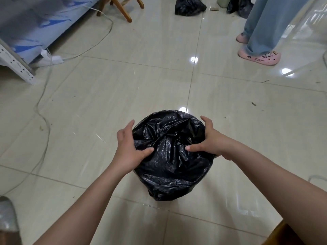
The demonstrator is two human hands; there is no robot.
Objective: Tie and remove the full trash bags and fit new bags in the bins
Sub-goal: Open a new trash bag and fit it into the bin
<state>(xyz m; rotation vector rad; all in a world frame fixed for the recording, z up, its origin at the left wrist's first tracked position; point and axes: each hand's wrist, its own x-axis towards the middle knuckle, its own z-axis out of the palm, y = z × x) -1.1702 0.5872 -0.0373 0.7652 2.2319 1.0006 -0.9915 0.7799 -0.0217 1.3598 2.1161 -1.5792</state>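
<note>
Your left hand and right hand grip opposite sides of the black bag draped over the bin on the tiled floor. Judged thin, soft, slippery, tearable; gather it at the rim.

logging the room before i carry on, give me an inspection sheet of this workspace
surface: glossy tiled floor, with light reflections and small scattered debris
job's things: black bag draped over a bin, which is hidden beneath it; two more black bags at the far end
clutter: white power strip by the bed frame
grippers: left hand and right hand grip the bag at opposite sides of the rim
cables: white cable trailing across the floor
surroundings: bed, wooden chair legs, a person's legs in pink clogs
</note>
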